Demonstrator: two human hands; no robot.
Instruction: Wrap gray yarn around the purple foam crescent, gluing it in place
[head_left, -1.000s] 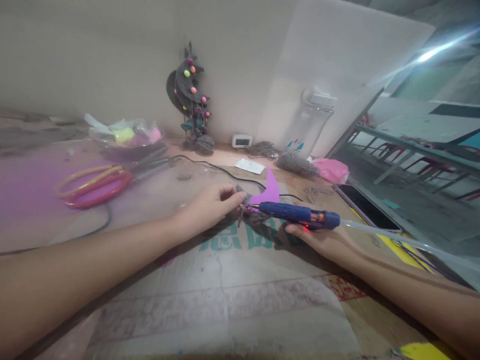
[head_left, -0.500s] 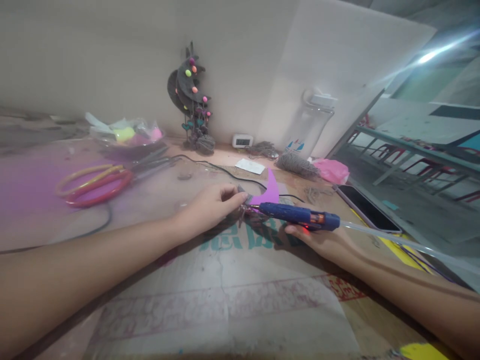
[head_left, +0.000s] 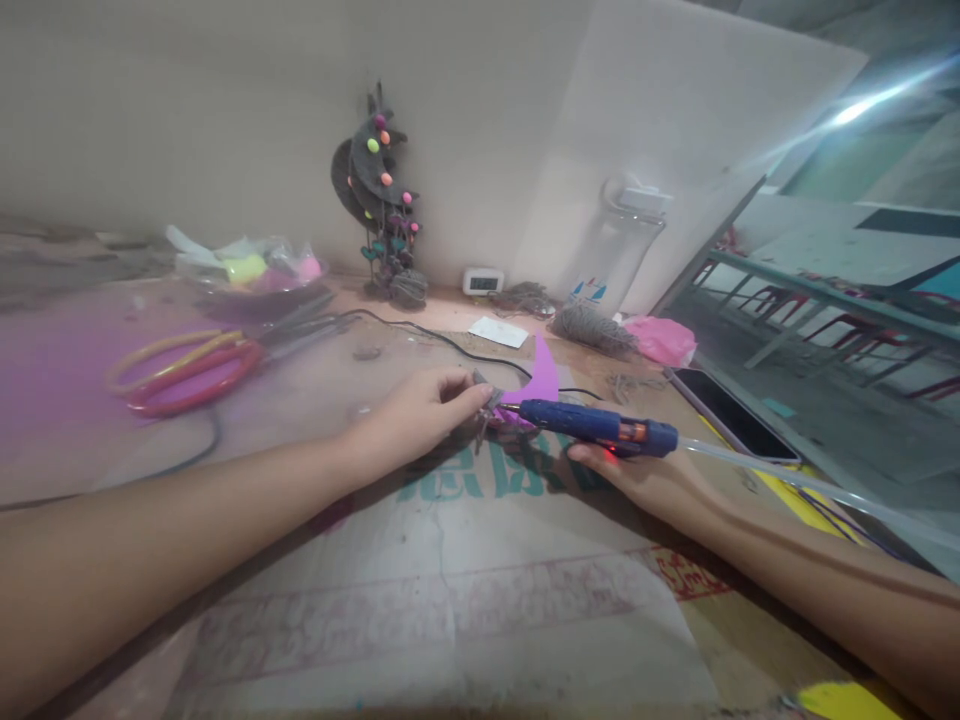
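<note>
My left hand [head_left: 442,405] pinches one end of a purple crescent-shaped piece [head_left: 546,372], which has grey yarn [head_left: 487,390] at that end. Wrapped round a blue glue gun [head_left: 577,421], my right hand [head_left: 622,465] keeps it level, with a red light glowing near the handle. The gun's metal tip [head_left: 511,406] points left and sits at the crescent's edge, close to my left thumb; whether it touches I cannot tell. A long clear glue stick [head_left: 787,470] runs out of the gun's back. My palm and the gun's handle are mostly hidden.
Scissors with red and yellow handles [head_left: 199,375] lie at the left. Behind stand a grey moon ornament [head_left: 375,190], a small digital clock [head_left: 483,282] and a clear bottle [head_left: 619,250]. Grey yarn skein [head_left: 592,332], pink plastic bag [head_left: 660,341] and phone [head_left: 735,413] are at the right. A black cord [head_left: 450,342] crosses the table.
The gun's tip has shifted very slightly left and up along the crescent's edge. My left hand keeps its pinch almost unmoved.
</note>
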